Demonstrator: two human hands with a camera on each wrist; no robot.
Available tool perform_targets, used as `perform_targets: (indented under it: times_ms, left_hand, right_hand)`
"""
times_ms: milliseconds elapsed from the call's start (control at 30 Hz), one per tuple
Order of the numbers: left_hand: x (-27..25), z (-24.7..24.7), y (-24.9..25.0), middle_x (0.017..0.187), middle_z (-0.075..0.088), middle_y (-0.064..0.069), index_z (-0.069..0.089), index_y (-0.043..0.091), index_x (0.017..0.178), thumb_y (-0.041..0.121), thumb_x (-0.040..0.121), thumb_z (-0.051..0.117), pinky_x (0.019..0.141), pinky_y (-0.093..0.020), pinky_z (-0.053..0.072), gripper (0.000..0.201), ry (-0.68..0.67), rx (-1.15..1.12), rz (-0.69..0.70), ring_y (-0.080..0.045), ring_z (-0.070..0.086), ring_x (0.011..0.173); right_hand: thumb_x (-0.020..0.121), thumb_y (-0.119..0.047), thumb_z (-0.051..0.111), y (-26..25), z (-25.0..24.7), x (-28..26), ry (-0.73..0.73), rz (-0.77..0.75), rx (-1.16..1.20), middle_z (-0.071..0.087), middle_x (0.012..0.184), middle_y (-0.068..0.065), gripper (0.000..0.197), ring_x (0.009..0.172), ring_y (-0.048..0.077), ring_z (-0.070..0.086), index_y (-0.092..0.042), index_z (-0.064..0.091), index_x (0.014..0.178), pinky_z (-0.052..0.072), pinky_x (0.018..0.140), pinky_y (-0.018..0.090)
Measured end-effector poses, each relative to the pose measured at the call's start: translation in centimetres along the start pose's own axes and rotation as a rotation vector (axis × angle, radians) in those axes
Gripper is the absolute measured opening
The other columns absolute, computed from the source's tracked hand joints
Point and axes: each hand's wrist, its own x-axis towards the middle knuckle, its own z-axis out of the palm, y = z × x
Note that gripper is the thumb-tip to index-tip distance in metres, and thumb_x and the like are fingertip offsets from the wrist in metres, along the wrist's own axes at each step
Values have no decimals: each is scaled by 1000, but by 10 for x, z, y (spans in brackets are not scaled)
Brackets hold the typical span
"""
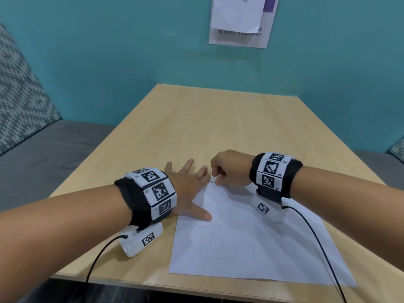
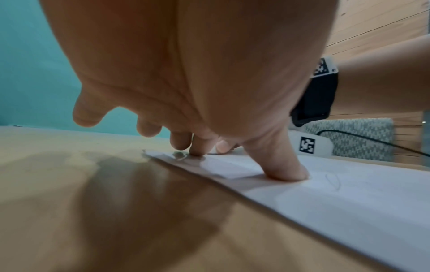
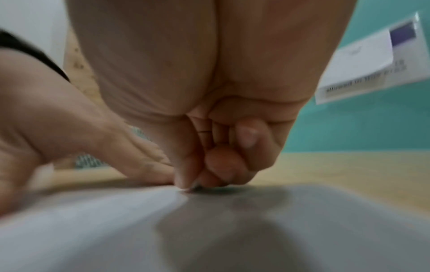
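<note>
State check: left hand [image 1: 188, 189] is flat and wide, all 5 digits spread, palm down. It grips nothing, it only presses. Its thumb [image 2: 286, 169] pad is down on the sheet of paper [image 1: 251, 248] just inside the left edge, and its index fingertip [image 2: 196, 149] lands on the sheet's far corner. Little and ring fingers are lifted off the wood in the left wrist view, over bare table [image 1: 218, 119] past the corner. The right hand [image 1: 231, 169] is curled into a loose fist, knuckles up, with thumb and index pinching that same far corner; a bit of white shows between them in the head view. The right wrist view is blurred but shows the thumb tip [image 3: 184, 182] at the paper's corner and the other 3 fingers folded into the palm. Both forearms come in from the near edge and converge at that corner, hands nearly touching. The sheet lies flat on the near-right part of the table, turned at an angle, with faint pencil outlines on it. There's a small greenish speck [image 2: 179, 155] on the corner beside the index finger, can't tell what it is. Both wrists wear marker bands [image 1: 153, 193] with black cables [image 1: 98, 259] trailing off. Behind is a teal wall [image 1: 109, 51] with a notice [image 1: 238, 25].
</note>
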Motion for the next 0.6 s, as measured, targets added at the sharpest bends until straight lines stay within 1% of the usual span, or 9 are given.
perform_targets:
  times_ms: [33,67,100,133,167,233,433,533,600]
  left_hand:
    - [-1,1,-2,163,-23,10,-16,29,156,80,82,46,113,-71,-2,110,4,-14,-6,-27,-28,148]
    - [0,2,-1,163,-24,10,-17,32,156,80,81,47,112,-72,-2,109,0,-27,-4,-28,-29,147]
    - [1,2,-1,162,-25,10,-17,34,155,80,81,47,112,-72,-2,109,-3,-34,-3,-29,-30,147]
    - [1,2,-2,162,-25,10,-17,34,155,80,81,47,112,-72,-1,109,-7,-34,-8,-29,-30,146]
    - [2,2,-1,162,-25,9,-16,33,156,80,81,47,112,-72,-1,109,-12,-30,-17,-30,-30,146]
    - [2,2,0,163,-25,8,-14,31,157,81,80,46,111,-72,0,109,-14,-15,-32,-30,-30,147]
    - [1,3,-2,163,-24,6,-15,34,156,84,79,44,110,-74,-1,109,-19,-26,-43,-31,-29,147]
    - [0,2,-2,163,-25,6,-15,35,156,84,79,44,110,-74,-1,109,-24,-24,-54,-31,-29,147]
    - [0,2,-2,163,-26,5,-14,36,156,83,79,45,110,-75,0,107,-35,-34,-56,-31,-31,146]
  right_hand:
    - [87,-17,62,-5,-1,0,-14,-39,-2,64,78,15,10,67,18,47,-16,67,78,39,59,26]
    - [88,-15,61,-8,1,-3,-50,-49,-5,61,72,8,23,66,17,48,-29,59,69,39,57,23]
    - [88,-15,61,-11,2,-5,-68,-68,-6,60,70,2,29,65,16,48,-32,54,66,38,56,21]
    - [88,-16,60,-10,1,-4,-60,-44,-21,63,74,2,24,66,16,50,-30,58,70,40,59,22]
    - [88,-17,61,-6,0,-1,-27,-16,-43,67,82,8,11,69,18,51,-19,65,79,42,62,25]
    - [88,-18,61,2,-1,3,20,49,-17,70,93,15,16,73,20,52,-4,67,93,44,67,30]
    - [89,-19,61,2,4,-4,13,-6,-49,60,86,1,12,78,19,53,-10,64,96,43,69,29]
    - [88,-20,62,5,-1,-5,28,24,-16,67,91,7,15,78,20,55,-7,65,96,48,73,33]
    - [86,-18,61,-6,5,-12,-10,-42,-25,65,83,12,17,70,19,51,-3,65,93,48,69,34]
